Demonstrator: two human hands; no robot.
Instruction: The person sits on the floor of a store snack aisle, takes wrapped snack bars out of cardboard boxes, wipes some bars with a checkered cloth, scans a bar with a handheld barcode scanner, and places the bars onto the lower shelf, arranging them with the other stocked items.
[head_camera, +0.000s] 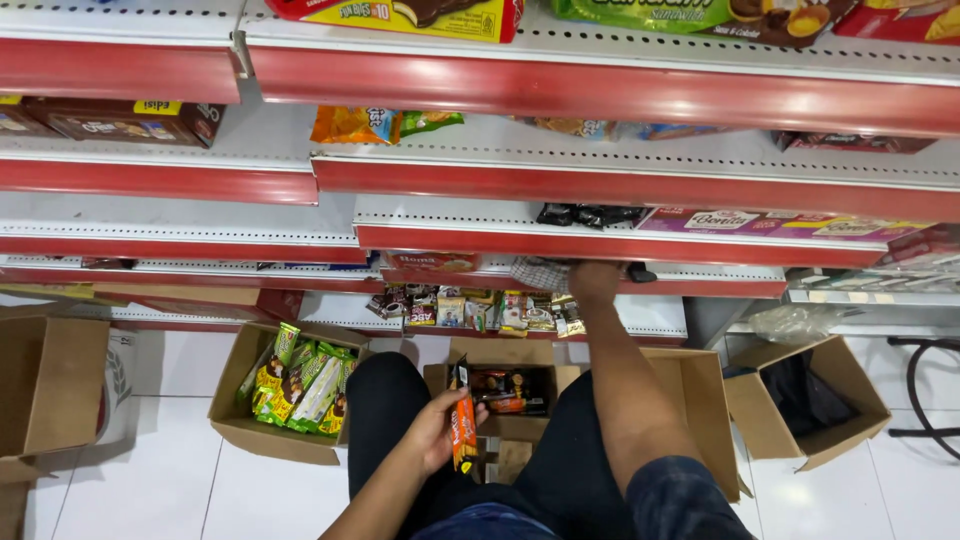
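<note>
the fingers (447, 420) of the left hand (437, 430) clench an orange snack packet (464, 432); the right hand (594, 282), grip hidden, should seat stock squarely on the lower shelf (690, 281).

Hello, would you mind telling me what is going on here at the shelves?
A person is crouched before red-edged store shelves. The left hand holds an orange snack packet over the lap. The right hand reaches up into a lower shelf, beside a checked cloth; whether it grips anything cannot be told. Open cardboard boxes stand on the white tile floor: one with green packets, one between the knees with dark packets.
</note>
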